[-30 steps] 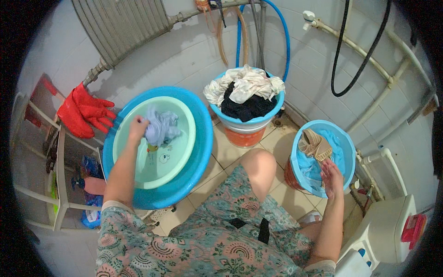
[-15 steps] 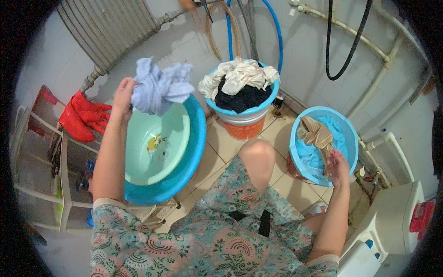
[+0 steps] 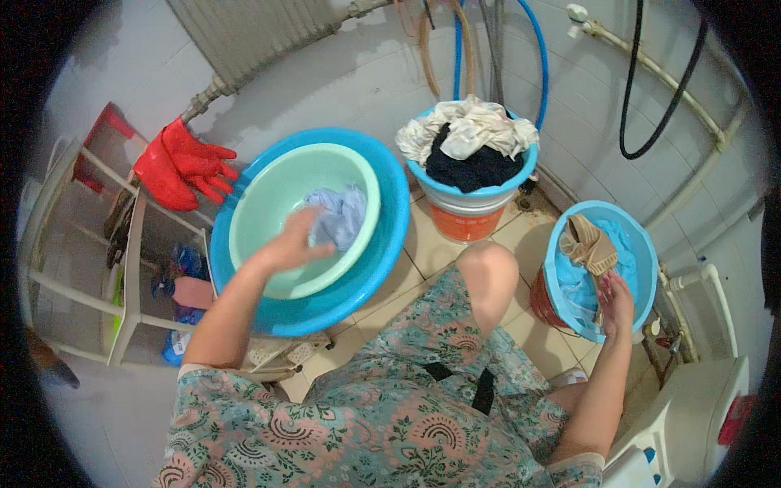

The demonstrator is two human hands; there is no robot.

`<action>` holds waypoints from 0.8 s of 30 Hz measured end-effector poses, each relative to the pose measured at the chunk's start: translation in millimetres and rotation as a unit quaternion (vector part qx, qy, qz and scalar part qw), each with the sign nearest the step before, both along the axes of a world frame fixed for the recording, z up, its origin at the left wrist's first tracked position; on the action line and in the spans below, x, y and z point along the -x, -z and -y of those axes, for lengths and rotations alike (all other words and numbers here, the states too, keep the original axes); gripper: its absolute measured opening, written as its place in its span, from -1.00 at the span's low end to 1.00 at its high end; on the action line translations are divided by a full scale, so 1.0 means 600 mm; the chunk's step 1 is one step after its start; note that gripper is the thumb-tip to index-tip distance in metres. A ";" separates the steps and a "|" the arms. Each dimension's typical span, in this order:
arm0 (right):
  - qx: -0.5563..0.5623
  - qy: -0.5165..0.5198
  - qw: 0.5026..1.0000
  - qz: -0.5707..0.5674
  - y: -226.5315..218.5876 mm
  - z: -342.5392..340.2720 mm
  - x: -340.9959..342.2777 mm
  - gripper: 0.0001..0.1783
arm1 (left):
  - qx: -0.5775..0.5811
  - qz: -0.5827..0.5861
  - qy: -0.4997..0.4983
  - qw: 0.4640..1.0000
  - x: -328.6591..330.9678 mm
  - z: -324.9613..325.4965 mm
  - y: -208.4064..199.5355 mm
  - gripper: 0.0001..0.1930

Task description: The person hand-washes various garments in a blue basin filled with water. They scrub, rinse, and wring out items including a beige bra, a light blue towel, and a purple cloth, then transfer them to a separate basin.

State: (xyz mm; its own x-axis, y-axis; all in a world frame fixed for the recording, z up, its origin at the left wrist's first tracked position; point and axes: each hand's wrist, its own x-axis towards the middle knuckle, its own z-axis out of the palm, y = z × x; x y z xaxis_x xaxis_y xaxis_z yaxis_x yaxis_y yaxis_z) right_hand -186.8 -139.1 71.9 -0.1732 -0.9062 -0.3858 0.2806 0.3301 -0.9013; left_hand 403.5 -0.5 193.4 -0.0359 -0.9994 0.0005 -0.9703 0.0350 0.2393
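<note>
A crumpled pale lavender-blue cloth (image 3: 338, 216) lies in the light green basin (image 3: 244, 236), which sits inside a larger blue basin (image 3: 394, 220). Over the green basin, beside the cloth, my left hand (image 3: 294, 246) is open, fingers spread and slightly blurred. On my right, a blue tub (image 3: 644, 252) holds wet bright-blue cloth (image 3: 571, 283). A beige garment with a ribbed band (image 3: 587, 244) lies across that cloth. My right hand (image 3: 616, 301) is closed on the garment's lower end at the tub's near side.
A bucket (image 3: 465, 220) heaped with white and black clothes (image 3: 476, 167) stands against the wall. Red rubber gloves (image 3: 185, 167) hang on a white rack (image 3: 126, 276) at left. At lower right stands a white appliance (image 3: 691, 415); hoses (image 3: 541, 57) hang behind.
My left hand has lowered and let go of the lavender-blue cloth, which is now in the green basin. My right hand stays at the beige garment. The whole view has shifted.
</note>
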 end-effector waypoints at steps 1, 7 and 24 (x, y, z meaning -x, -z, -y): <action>0.006 -0.003 1.000 0.006 0.008 0.001 0.004 -0.66 | -0.036 0.018 0.026 0.999 0.021 -0.022 0.006 -0.29; 0.012 -0.014 1.000 -0.008 0.015 0.003 0.003 -0.68 | -0.244 0.103 -0.094 0.960 0.089 -0.067 0.003 -0.39; 0.025 0.008 0.999 0.025 -0.005 -0.012 0.013 -0.72 | -0.127 -0.268 -0.422 0.857 -0.023 0.068 0.115 0.18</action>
